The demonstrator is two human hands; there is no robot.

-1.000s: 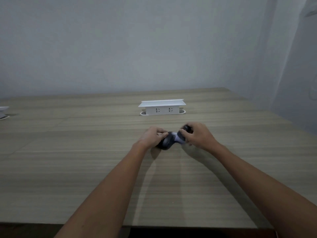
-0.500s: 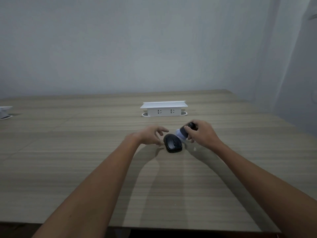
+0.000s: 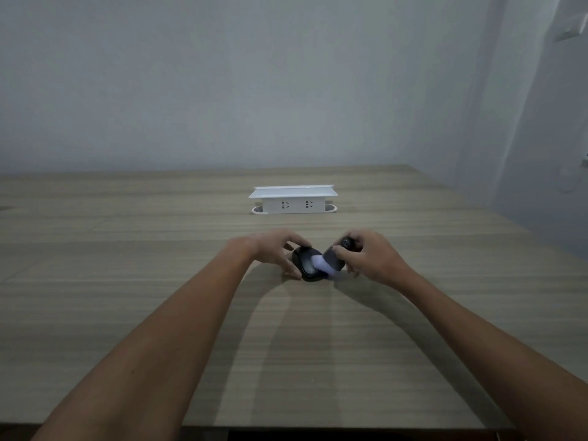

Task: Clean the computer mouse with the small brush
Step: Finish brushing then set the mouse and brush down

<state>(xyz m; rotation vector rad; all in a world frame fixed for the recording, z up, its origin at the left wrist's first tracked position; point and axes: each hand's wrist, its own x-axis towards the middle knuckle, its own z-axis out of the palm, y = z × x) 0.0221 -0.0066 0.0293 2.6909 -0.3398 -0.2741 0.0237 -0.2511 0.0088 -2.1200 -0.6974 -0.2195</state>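
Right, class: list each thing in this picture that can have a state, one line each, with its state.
Black computer mouse: flat on the table, top up, steadied by the left hand.
Small dark-handled brush with pale bristles: tilted, bristles on the mouse.
Left hand: fingers spread around the mouse.
Right hand: grip closed on the brush.
White pop-up socket box: raised, nothing plugged in.

brush [image 3: 331, 261] bristles motion-blurred

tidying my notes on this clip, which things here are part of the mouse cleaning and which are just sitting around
Part of the job:
- computer mouse, black, on the table, steadied by the left hand
- small brush, pale bristles on the mouse, held in the right hand

Just lying about:
- white socket box farther back
- wooden table itself
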